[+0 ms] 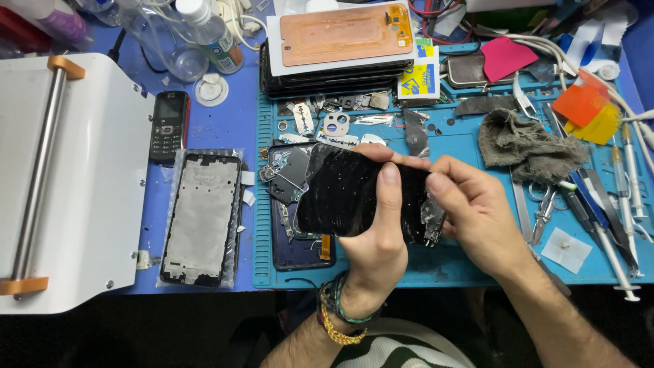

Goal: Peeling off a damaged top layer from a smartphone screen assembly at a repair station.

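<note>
While the left hand grips the black panel lying crosswise, the right hand pinches its right end.

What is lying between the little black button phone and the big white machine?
Nothing. In the head view, only bare blue table shows between the keypad phone and the white machine.
</note>
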